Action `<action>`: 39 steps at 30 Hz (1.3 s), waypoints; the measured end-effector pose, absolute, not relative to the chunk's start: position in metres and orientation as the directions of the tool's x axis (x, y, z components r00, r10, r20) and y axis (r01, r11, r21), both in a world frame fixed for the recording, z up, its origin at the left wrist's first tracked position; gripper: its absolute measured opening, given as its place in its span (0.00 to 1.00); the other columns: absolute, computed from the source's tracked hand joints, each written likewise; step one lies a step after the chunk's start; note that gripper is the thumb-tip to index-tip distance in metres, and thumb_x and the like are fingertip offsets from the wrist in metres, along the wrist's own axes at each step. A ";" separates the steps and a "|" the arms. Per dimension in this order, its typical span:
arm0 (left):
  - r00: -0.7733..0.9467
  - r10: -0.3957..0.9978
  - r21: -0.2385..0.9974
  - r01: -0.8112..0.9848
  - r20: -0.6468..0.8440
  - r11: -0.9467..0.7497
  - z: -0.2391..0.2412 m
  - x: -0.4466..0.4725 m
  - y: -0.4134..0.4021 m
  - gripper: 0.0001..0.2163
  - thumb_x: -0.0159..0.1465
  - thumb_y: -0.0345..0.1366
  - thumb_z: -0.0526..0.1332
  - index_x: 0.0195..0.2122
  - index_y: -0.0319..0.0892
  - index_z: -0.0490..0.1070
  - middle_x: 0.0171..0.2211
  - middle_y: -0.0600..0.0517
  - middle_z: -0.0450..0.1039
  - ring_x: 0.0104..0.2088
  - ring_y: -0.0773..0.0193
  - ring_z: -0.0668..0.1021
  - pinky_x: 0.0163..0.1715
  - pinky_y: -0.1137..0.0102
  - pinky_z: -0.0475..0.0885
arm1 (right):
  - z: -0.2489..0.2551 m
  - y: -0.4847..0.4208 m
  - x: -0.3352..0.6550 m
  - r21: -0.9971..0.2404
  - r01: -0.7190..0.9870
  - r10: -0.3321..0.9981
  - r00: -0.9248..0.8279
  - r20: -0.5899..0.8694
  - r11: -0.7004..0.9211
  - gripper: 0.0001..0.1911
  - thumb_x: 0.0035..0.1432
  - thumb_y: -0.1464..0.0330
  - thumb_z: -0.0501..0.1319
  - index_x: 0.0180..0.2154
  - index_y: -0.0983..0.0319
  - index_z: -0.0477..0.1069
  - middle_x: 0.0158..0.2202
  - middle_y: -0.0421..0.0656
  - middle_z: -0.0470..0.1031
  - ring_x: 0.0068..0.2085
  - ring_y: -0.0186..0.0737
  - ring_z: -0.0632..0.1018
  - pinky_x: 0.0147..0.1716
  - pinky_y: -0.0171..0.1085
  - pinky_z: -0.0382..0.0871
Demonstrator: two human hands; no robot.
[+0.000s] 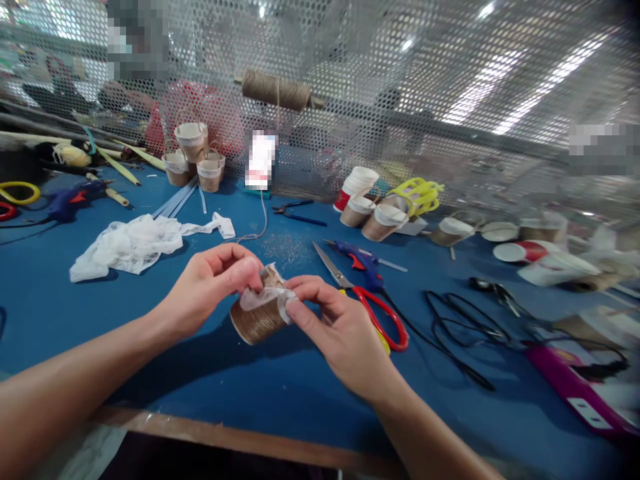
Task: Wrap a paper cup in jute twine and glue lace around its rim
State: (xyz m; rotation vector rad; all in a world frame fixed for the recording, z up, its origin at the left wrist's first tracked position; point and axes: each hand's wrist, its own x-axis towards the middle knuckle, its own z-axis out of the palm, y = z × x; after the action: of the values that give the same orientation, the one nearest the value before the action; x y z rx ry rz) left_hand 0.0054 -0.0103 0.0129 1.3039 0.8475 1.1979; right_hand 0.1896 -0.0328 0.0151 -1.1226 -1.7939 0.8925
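Observation:
A paper cup wrapped in brown twine (263, 323) is tilted on its side between my hands, just above the blue table. A sheer white fabric strip (256, 299) runs along its rim. My left hand (213, 283) pinches at the rim's left side, thumb and forefinger closed on the strip. On the other side, my right hand (345, 327) grips the rim and strip between thumb and fingers. The cup's inside is mostly hidden. Scissors with red and yellow handles (383, 317) lie beside my right hand, partly behind it. A blue glue gun (363, 263) rests just beyond them.
A white fabric heap (133, 243) lies left, near another glue gun (75, 200). Pliers (300, 213) lie ahead. Small twine-covered baskets (193, 143) stand at the back. Black cables (460, 327) and a purple power strip (570, 387) occupy the right. A perforated metal screen (350, 87) closes the back.

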 end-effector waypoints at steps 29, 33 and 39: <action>0.460 0.597 0.431 0.420 0.657 -0.799 -0.010 0.016 -0.014 0.02 0.59 0.28 0.59 0.32 0.38 0.65 0.32 0.49 0.66 0.31 0.66 0.70 0.29 0.72 0.70 | 0.022 -0.025 0.193 -0.846 0.452 0.952 -0.239 0.192 0.284 0.08 0.54 0.66 0.56 0.32 0.63 0.70 0.35 0.46 0.73 0.36 0.40 0.73 0.38 0.40 0.67; 0.467 0.608 0.527 0.307 0.643 -0.793 -0.007 0.012 -0.012 0.02 0.61 0.27 0.56 0.32 0.38 0.67 0.31 0.50 0.66 0.31 0.68 0.71 0.31 0.72 0.70 | 0.021 -0.024 0.195 -0.817 0.483 0.944 -0.248 0.220 0.317 0.07 0.54 0.67 0.56 0.31 0.62 0.70 0.34 0.44 0.74 0.36 0.39 0.73 0.39 0.40 0.66; 0.385 0.836 0.880 0.109 0.392 -0.463 0.007 0.008 -0.013 0.06 0.59 0.34 0.59 0.28 0.38 0.65 0.29 0.51 0.69 0.30 0.67 0.71 0.30 0.72 0.68 | 0.025 -0.027 0.197 -0.777 0.508 0.922 -0.302 0.243 0.371 0.04 0.53 0.70 0.57 0.30 0.61 0.70 0.38 0.45 0.73 0.40 0.40 0.74 0.43 0.42 0.66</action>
State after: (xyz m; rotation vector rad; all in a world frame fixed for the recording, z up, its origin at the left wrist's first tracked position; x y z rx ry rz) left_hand 0.0084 -0.0131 0.0067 1.8368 0.8193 1.1349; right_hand 0.1972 -0.0268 0.0251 -1.2335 -1.9448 0.7673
